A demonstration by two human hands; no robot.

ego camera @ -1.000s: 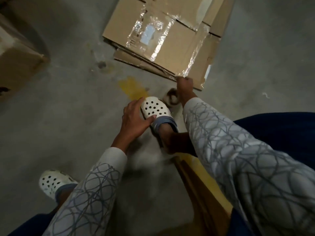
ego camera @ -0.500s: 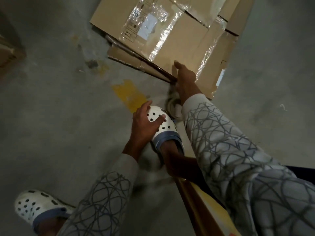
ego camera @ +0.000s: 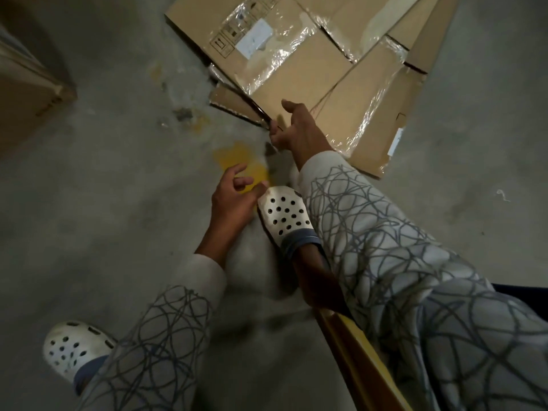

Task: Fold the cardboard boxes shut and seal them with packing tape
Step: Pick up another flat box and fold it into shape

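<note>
Fetching step: right hand (ego camera: 296,130) grips the near edge of the flattened cardboard box (ego camera: 299,69) on the far floor (ego camera: 103,203); left hand (ego camera: 234,194) hangs empty (fingers loose). Next, probably drag it nearer.

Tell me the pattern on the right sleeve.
Right sleeve: pale grey with dark looping lines, best in the head view.

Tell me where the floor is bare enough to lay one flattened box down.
Bare floor lies between the box at the left edge and the left hand; another patch lies right of the flattened cardboard. Crowded: the middle, where the right hand grips the cardboard beside the clog.
</note>
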